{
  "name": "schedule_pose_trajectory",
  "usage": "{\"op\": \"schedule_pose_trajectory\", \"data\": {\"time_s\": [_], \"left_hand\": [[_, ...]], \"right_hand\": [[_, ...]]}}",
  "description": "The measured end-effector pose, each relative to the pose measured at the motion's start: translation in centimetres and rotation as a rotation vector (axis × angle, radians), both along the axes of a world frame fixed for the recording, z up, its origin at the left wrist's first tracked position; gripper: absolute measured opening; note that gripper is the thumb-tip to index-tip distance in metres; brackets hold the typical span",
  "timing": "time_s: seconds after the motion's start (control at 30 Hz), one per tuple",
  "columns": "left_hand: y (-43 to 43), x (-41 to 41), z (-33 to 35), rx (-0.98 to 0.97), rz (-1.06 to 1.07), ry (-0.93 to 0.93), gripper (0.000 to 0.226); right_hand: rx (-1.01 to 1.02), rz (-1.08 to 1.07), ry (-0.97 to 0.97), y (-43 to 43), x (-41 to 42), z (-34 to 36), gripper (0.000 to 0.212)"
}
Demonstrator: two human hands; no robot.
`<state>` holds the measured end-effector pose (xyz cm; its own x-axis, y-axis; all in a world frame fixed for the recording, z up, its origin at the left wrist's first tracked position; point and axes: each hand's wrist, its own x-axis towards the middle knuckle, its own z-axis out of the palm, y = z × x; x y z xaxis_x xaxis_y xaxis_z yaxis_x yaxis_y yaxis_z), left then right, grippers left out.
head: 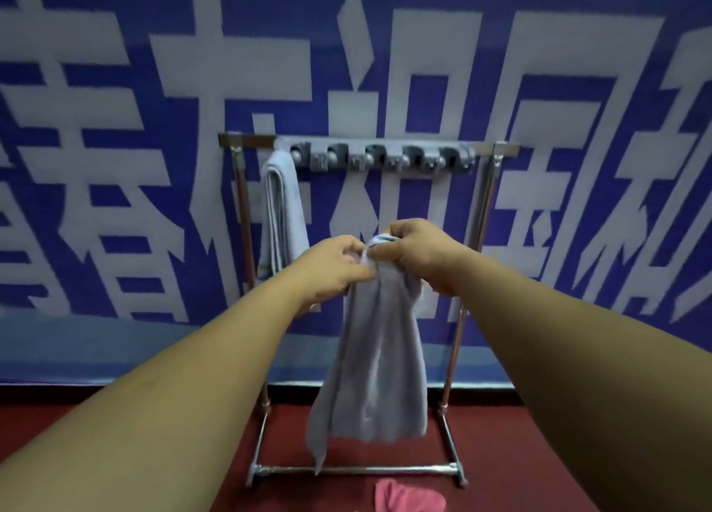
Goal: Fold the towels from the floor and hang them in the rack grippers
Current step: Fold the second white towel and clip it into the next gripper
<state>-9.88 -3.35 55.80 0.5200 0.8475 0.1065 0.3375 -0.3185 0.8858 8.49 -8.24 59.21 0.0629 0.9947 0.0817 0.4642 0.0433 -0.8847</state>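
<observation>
Towel (pixel 377 357) hangs vertically; your left hand (pixel 335 265) and right hand (pixel 420 253) both pinch its bunched top. Rack grippers (pixel 377 157) lie above and farther; right hand looks nearer.

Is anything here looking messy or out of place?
A pink towel lies crumpled on the floor before the rack. The grey towel, gripped at its top by the left hand and right hand, hangs unevenly, one corner trailing lower. The pale towel on the rack hangs tidily.
</observation>
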Motion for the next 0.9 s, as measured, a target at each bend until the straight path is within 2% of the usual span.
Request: {"op": "schedule_pose_trajectory", "data": {"time_s": [0.07, 0.17, 0.2, 0.3, 0.4, 0.57, 0.7, 0.9], "left_hand": [[-1.1, -0.3, 3.0, 0.067, 0.006, 0.003, 0.017], [-2.6, -1.0, 6.5, 0.105, 0.003, -0.031, 0.018], [-3.1, -1.1, 7.4, 0.106, -0.003, -0.054, 0.016], [-4.5, -1.2, 10.1, 0.118, 0.002, -0.114, 0.01], [-5.0, -1.0, 11.8, 0.125, 0.038, -0.131, 0.003], [-5.9, -0.8, 13.2, -0.004, -0.051, -0.094, 0.008], [-5.3, -0.7, 13.9, -0.078, -0.097, -0.094, 0.013], [-2.6, 0.9, 13.6, 0.125, 0.07, -0.1, 0.017]], "right_hand": [[0.026, 0.001, 0.008, -1.4, -0.3, 2.5, 0.018], [0.051, 0.015, 0.039, -3.7, -0.4, 5.6, 0.041], [0.051, 0.023, 0.061, -4.4, -0.2, 6.4, 0.043], [0.044, 0.031, 0.117, -6.1, 0.7, 8.0, 0.027], [0.05, 0.011, 0.181, -6.9, 1.2, 8.6, 0.022], [0.086, 0.032, 0.197, -6.7, 0.7, 9.7, 0.01], [0.085, 0.055, 0.182, -5.5, 0.1, 10.2, 0.017], [0.039, 0.077, 0.208, -4.1, 1.2, 10.6, 0.028]]}}
